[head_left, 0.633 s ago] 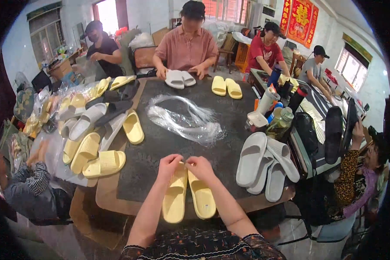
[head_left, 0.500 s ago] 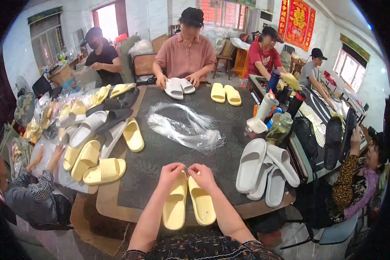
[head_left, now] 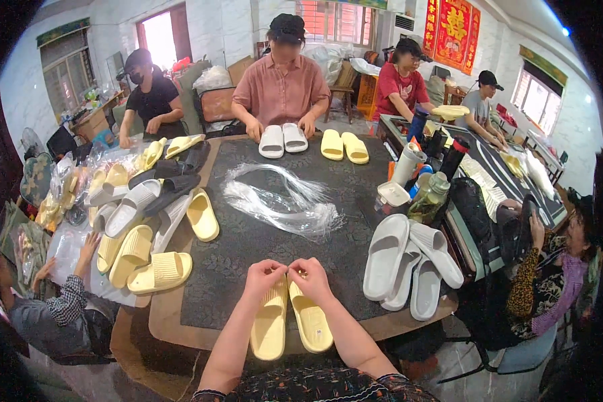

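A pair of pale yellow slippers, the left slipper and the right slipper, lies at the table's near edge with heels toward me. My left hand is closed in a pinch over the toe end of the left one. Beside it, my right hand pinches over the right one. The fingertips nearly meet between the two toes; whatever they hold is too small to make out. Beyond my hands lies a loose bundle of clear plastic strands.
Several grey slippers lie to the right, near bottles and cups. On the left are piled yellow, grey and black slippers. Across the table a person handles a light grey pair beside a yellow pair. Co-workers sit either side.
My hands stay pinched at the slipper toes with little movement. Across the table, the light grey slippers now stand side by side, straightened. The person at far left has lowered a hand toward the pile.
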`<state>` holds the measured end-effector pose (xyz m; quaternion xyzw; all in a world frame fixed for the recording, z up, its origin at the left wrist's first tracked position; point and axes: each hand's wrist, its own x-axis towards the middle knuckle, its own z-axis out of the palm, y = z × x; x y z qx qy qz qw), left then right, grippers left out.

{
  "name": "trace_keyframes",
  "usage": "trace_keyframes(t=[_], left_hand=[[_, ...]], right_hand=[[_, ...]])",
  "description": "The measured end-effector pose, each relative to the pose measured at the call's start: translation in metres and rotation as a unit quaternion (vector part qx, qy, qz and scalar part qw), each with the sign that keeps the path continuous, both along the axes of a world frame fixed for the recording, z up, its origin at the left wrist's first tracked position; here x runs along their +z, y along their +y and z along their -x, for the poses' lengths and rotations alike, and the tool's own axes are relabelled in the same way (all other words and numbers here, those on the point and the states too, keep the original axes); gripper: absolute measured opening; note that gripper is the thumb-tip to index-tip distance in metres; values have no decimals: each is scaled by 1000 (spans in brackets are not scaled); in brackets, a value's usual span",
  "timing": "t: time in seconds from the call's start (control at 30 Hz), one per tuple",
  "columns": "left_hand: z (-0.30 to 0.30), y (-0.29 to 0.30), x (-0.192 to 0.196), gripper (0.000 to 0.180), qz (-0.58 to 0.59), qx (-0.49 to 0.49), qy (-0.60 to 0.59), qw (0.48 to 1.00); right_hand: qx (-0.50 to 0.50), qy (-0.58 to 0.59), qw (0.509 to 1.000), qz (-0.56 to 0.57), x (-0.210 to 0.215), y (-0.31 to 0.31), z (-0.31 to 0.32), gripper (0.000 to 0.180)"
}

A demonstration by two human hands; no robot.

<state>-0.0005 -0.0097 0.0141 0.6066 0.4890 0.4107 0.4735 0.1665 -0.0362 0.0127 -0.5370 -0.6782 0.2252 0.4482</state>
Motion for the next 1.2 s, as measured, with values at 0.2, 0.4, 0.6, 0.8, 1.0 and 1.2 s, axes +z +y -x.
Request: trace_keyframes(t=[0.2,0.4,0.6,0.8,1.0,1.2], left_hand=[[0,0,-5,13,0,32,-95,995],[-1,-3,3,13,16,12,-77,997],[4,5,-13,13,34,-15,-84,996],[2,2,-12,14,19,1,-94,995],[1,0,-4,14,45,-16,-79,996],[4,2,-9,14,40,-16,-94,995]], right_hand=[[-54,135,989,33,-3,1,1,13],[-69,124,989,46,-4,0,0,15],[-30,58,998,-4,-1,0,-1,15],[-90,168,981,36,-7,2,1,13],[-49,112,992,19,-10,3,-2,14],[-70,170,983,25,-8,3,-1,14]])
